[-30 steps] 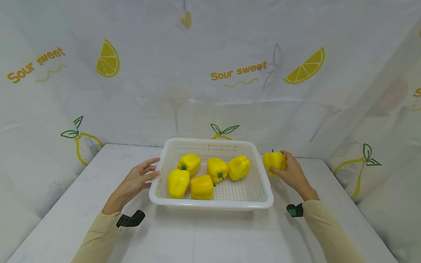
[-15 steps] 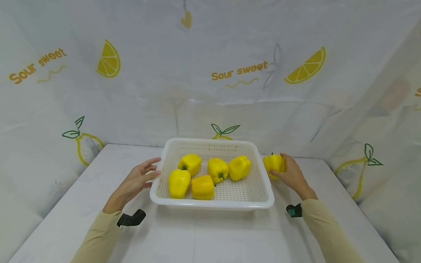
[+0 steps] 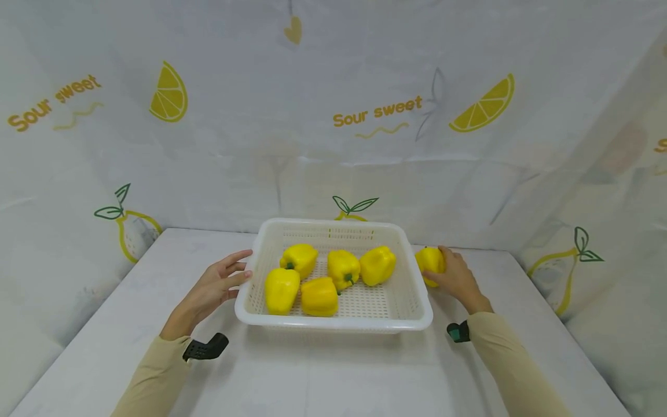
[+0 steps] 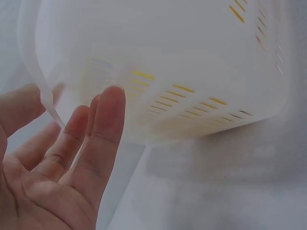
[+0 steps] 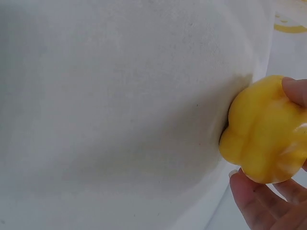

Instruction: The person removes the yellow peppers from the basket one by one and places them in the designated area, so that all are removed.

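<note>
A white perforated plastic basket (image 3: 333,325) holds several yellow bell peppers (image 3: 319,297). My left hand (image 3: 211,289) is at the basket's left side, its loosely extended fingers at the rim. Up close in the left wrist view, the fingers (image 4: 108,115) lie along the outside of the basket wall (image 4: 201,57). Just right of the basket, my right hand (image 3: 458,280) grips another yellow bell pepper (image 3: 429,263). In the right wrist view that pepper (image 5: 264,129) is between thumb and fingers, with its underside close to the white tabletop.
The white-covered table (image 3: 333,376) reaches back to a hanging white cloth (image 3: 312,174) printed with lemons and lettering. Black devices sit at both wrists, one below the left hand (image 3: 206,347) and one below the right (image 3: 458,332).
My right hand has lowered the bell pepper and brought it a little left, nearer the basket's right side. The left hand and the basket have stayed in place.
</note>
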A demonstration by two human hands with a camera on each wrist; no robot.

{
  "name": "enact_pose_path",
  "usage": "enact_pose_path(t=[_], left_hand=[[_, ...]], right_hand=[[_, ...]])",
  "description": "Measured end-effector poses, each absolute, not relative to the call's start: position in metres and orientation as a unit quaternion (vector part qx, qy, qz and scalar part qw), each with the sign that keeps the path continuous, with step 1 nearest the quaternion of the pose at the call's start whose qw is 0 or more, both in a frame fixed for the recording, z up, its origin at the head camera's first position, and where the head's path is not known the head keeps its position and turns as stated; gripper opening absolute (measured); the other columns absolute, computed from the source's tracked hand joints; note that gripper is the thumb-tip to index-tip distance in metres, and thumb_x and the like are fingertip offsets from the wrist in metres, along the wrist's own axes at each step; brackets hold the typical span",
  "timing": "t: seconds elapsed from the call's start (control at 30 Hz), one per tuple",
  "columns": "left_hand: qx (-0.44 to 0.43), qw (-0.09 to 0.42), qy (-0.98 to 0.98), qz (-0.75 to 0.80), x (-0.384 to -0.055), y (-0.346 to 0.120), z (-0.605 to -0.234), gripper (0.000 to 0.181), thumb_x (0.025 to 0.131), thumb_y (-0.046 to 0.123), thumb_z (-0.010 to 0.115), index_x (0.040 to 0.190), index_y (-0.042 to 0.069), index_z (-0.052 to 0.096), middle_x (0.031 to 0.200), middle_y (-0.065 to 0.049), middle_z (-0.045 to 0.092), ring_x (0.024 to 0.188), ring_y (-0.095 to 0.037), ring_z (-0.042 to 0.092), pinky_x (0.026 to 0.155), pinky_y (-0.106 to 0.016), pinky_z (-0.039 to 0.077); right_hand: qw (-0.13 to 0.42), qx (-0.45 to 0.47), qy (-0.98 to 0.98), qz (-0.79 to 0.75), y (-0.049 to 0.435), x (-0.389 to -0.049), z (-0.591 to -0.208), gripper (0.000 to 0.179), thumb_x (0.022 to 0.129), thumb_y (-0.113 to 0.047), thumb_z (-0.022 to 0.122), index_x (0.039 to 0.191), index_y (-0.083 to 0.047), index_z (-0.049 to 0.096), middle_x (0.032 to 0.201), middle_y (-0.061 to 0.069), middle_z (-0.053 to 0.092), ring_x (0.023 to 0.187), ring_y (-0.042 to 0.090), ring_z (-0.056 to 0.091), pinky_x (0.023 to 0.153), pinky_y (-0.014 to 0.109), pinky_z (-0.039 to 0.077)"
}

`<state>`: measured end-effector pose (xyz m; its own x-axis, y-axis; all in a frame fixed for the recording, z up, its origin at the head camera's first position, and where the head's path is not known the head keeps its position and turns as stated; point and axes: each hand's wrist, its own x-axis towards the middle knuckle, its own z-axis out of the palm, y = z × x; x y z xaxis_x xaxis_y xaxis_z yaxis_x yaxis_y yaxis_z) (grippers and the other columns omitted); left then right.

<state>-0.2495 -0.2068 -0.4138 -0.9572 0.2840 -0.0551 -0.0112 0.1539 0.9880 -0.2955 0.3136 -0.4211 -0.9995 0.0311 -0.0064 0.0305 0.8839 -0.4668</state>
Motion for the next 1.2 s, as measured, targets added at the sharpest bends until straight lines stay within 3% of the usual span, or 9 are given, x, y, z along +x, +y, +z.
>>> enact_pose_path(t=[0.4, 0.7, 0.9, 1.2], left_hand=[[0.096, 0.119, 0.744, 0.651, -0.250, -0.206, -0.413, 0.069, 0.099, 0.021, 0.062, 0.156, 0.009, 0.026, 0.120, -0.002, 0.055, 0.100, -0.008, 0.063, 0.085, -0.028, 0.058], [0.089, 0.120, 0.752, 0.642, -0.249, -0.208, -0.412, 0.071, 0.099, 0.024, 0.063, 0.157, 0.010, 0.025, 0.124, -0.007, 0.054, 0.102, -0.009, 0.062, 0.087, -0.030, 0.058], [0.096, 0.124, 0.753, 0.640, -0.248, -0.207, -0.414, 0.071, 0.099, 0.025, 0.062, 0.157, 0.010, 0.024, 0.127, -0.010, 0.053, 0.102, -0.009, 0.062, 0.087, -0.030, 0.058], [0.108, 0.123, 0.752, 0.639, -0.249, -0.210, -0.413, 0.072, 0.100, 0.023, 0.061, 0.158, 0.008, 0.021, 0.122, 0.000, 0.055, 0.101, -0.006, 0.063, 0.086, -0.028, 0.058]], right_hand=[[-0.026, -0.030, -0.978, 0.204, 0.309, -0.295, -0.415, 0.088, 0.093, -0.039, 0.061, 0.153, 0.008, 0.017, 0.144, 0.042, 0.031, 0.116, 0.056, 0.049, 0.093, 0.068, 0.047], [-0.025, -0.030, -0.977, 0.210, 0.310, -0.294, -0.414, 0.093, 0.093, -0.051, 0.059, 0.154, 0.005, 0.016, 0.146, 0.040, 0.029, 0.119, 0.055, 0.046, 0.094, 0.069, 0.044], [0.016, -0.013, -0.981, 0.194, 0.314, -0.289, -0.408, 0.093, 0.091, -0.052, 0.063, 0.154, 0.002, 0.020, 0.149, 0.039, 0.028, 0.128, 0.057, 0.040, 0.098, 0.072, 0.042], [0.055, 0.035, -0.973, 0.223, 0.300, -0.281, -0.383, 0.083, 0.092, -0.040, 0.068, 0.153, 0.002, 0.028, 0.152, 0.035, 0.029, 0.134, 0.054, 0.036, 0.103, 0.074, 0.035]])
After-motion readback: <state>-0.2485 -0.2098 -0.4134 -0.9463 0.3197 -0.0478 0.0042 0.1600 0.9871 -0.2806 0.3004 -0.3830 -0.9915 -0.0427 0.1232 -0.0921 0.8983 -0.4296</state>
